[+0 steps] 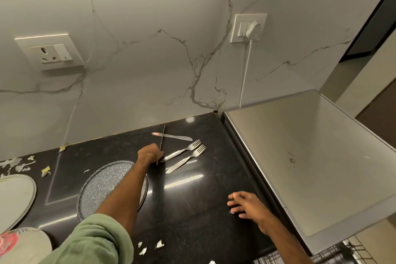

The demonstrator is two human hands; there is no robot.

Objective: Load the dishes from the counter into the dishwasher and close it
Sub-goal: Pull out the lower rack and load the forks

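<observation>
Reaching across the black stone counter [192, 210], the left hand [150, 153] is closed around the handle of a long kitchen knife [162, 137], whose thin blade points away toward the marble backsplash [139, 60]. The blade crosses over a butter knife [172, 136] lying flat near the wall. Just right of the hand lie two forks [182, 150], side by side with tines pointing to the upper right; the nearer fork [186, 159] sits slightly lower on the counter. Under the left forearm rests a speckled grey plate [100, 186], and a pale plate [15, 197] shows at the left edge, with a floral-patterned dish [19, 242] below it in the corner. Scraps of peel [45, 171] are scattered over the left part of the counter and near its front edge. The right hand [246, 204] lies open, fingers spread loosely, palm down on the counter by its right edge, holding nothing. Beside it stands the dishwasher [310, 156], its flat steel top level with the counter; a wire rack [347, 251] is visible below at the bottom right. A white plug [255, 28] sits in the wall socket above.
</observation>
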